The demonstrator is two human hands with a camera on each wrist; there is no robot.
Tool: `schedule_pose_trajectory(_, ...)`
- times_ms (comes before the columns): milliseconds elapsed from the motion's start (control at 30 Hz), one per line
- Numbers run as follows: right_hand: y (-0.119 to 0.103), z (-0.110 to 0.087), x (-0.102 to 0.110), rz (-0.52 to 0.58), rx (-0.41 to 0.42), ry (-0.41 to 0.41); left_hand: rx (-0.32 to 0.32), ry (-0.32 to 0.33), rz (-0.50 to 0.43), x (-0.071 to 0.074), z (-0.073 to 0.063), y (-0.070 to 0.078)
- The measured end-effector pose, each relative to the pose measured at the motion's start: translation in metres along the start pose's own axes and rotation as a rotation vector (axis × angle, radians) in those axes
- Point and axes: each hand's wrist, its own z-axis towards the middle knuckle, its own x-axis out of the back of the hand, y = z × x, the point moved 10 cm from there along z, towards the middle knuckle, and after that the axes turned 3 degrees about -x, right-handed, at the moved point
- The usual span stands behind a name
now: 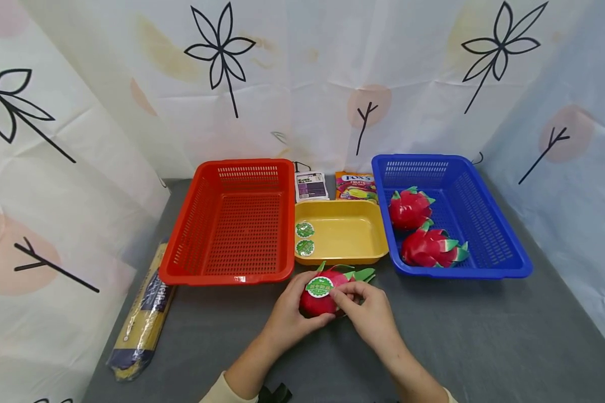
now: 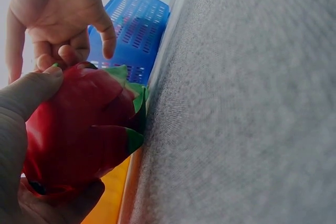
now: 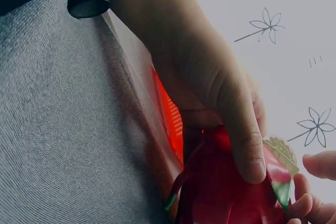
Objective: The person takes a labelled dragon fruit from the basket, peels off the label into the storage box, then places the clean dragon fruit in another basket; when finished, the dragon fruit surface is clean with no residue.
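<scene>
A red toy dragon fruit with green leaf tips is held over the grey table in front of the yellow tray. My left hand grips it from the left, thumb on its near side, also visible in the left wrist view. On its upper side is a round green-and-white sticker. My right hand pinches the sticker's right edge with thumb and index finger. In the right wrist view, the sticker stands slightly off the fruit beside those fingertips.
A red basket stands at left. The yellow tray holds two similar stickers. Two more dragon fruits lie in the blue basket. Behind the tray are a white packet and a candy bag. A long wrapped package lies at left.
</scene>
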Motion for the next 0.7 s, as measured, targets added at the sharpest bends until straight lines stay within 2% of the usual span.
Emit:
schedule_pose_trajectory(300, 0.0018, 0.0022, 0.0006, -0.007, -0.009, 0.013, 0.015, -0.01, 0.024, -0.0012, -0.0012, 0.0004)
schedule_pose_trajectory(567, 0.0025, 0.0038, -0.0005, 0.026, 0.003, 0.019, -0.043, 0.002, 0.028, -0.0013, -0.0019, 0.0046)
schedule_pose_trajectory(700, -0.0004, 0.0028, -0.0018, 0.049, 0.019, 0.015, -0.049, 0.0, 0.023, -0.0016, -0.0022, 0.0052)
